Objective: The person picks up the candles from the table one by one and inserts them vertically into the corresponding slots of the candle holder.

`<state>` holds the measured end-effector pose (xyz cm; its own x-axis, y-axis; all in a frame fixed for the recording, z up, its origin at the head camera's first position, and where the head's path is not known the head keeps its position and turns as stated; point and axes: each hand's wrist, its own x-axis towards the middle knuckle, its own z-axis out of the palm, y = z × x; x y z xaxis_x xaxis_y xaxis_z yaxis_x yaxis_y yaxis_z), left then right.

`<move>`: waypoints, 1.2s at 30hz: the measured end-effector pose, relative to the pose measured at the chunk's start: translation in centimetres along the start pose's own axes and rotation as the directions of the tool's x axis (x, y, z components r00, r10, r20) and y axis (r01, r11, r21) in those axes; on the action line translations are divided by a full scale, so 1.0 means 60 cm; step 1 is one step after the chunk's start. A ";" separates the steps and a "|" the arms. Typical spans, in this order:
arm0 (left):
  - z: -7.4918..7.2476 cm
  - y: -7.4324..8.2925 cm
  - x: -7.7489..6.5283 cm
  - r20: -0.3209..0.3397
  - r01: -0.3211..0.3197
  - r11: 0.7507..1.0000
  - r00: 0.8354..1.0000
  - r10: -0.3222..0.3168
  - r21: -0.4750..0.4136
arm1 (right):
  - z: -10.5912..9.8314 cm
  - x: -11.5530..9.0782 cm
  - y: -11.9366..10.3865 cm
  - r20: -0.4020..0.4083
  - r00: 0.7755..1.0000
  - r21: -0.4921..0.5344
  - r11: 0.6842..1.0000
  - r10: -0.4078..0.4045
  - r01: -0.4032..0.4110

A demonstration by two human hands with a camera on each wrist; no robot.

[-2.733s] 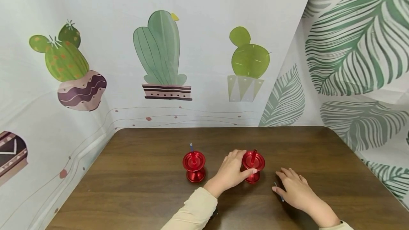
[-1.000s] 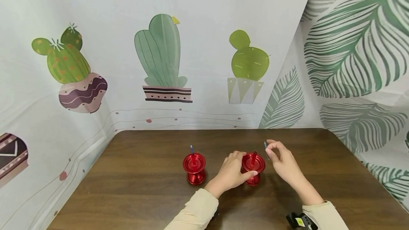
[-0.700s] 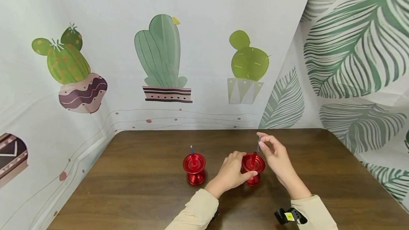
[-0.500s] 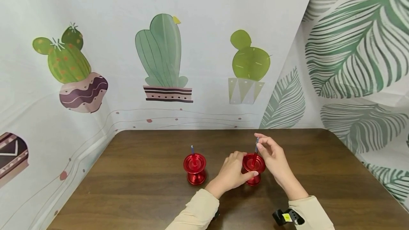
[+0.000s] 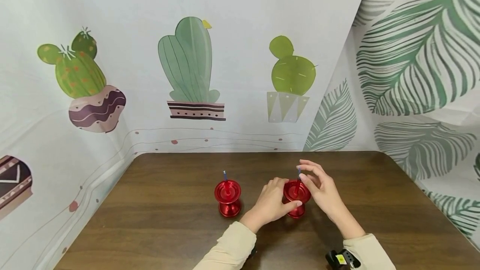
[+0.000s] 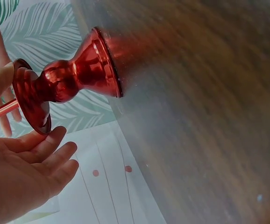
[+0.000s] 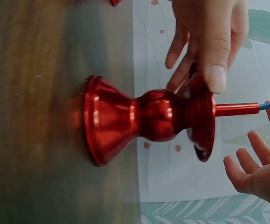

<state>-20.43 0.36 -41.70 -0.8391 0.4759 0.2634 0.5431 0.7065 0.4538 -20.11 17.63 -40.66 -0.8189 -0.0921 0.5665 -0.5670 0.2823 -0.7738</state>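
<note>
A shiny red candle holder [image 5: 296, 211] stands upright on the table, with a dish on top and a narrow tube rising from its centre. My left hand [image 5: 271, 201] grips the dish rim between thumb and fingers, as the left wrist view also shows. At the tube's top, my right hand [image 5: 323, 191] pinches a thin blue candle [image 7: 266, 106] between thumb and forefinger. The candle's lower end is hidden inside the tube; the other right fingers are spread apart. To the left, a matching red holder [image 5: 228, 197] carries its own blue candle [image 5: 225, 175] upright in the tube.
The brown wooden table [image 5: 157, 220] ends at a wall covering [image 5: 240, 70] printed with cacti and leaves. A black wrist device [image 5: 342, 258] with a yellow label sits by the right sleeve.
My right hand has picked the blue candle up from the table, carried it left over the right-hand holder and lowered it into the tube. My left hand has stayed on the rim.
</note>
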 end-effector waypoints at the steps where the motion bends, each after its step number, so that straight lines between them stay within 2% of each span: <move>1: 0.000 0.000 0.000 0.000 -0.002 1.000 1.000 0.002 0.001 | -0.001 0.002 -0.002 0.006 1.000 -0.008 1.000 -0.007 0.007; 7: -0.001 -0.003 0.002 -0.008 -0.017 1.000 1.000 0.017 0.006 | -0.003 0.011 -0.014 -0.014 1.000 -0.063 0.998 0.009 -0.010; 12: 0.001 -0.003 0.003 -0.014 -0.004 1.000 1.000 0.004 0.005 | 0.001 0.009 -0.012 -0.035 0.999 -0.088 0.995 0.036 -0.039; 20: -0.003 -0.003 -0.006 -0.001 -0.017 0.999 1.000 0.017 0.044 | 0.005 -0.005 -0.011 -0.061 0.998 -0.160 0.987 -0.021 0.011; 25: -0.027 -0.006 -0.021 -0.012 -0.018 0.999 1.000 0.018 0.046 | -0.005 -0.016 -0.020 -0.031 0.999 -0.236 0.971 -0.033 0.024; 29: -0.050 -0.008 -0.038 -0.012 -0.025 0.999 1.000 0.026 0.033 | -0.014 -0.023 -0.028 0.004 1.000 -0.305 0.952 -0.002 0.003; 36: -0.101 -0.004 -0.070 -0.041 -0.083 0.996 0.996 0.084 0.029 | -0.026 -0.028 -0.042 0.046 0.999 -0.364 0.931 0.006 0.011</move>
<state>-17.21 -4.94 -37.77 -0.7912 0.5115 0.3353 0.6112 0.6796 0.4056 -17.14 18.54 -39.22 -0.8253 -0.1341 0.5486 -0.5051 0.6097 -0.6108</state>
